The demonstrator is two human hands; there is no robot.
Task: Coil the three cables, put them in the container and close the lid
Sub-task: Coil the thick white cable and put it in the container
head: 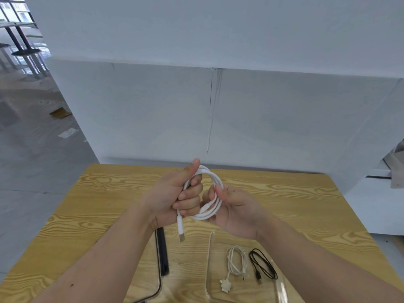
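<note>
A thick white cable (213, 189) is wound into a round coil held up over the wooden table (295, 204). My left hand (175, 193) grips the coil's left side, thumb up, and a USB plug end (181, 231) hangs below it. My right hand (236, 211) pinches the coil's right side. A clear container (210, 259) lies at the front right, partly behind my right forearm. Inside it lie a thin white coiled cable (235, 262) with a multi-plug end and a black coiled cable (262, 266).
A flat lid-like piece with a dark edge (162, 256) lies at the front centre-left, partly under my left forearm. White partition walls (153, 110) stand right behind the table. Grey floor lies off the table's left edge, a white surface to its right.
</note>
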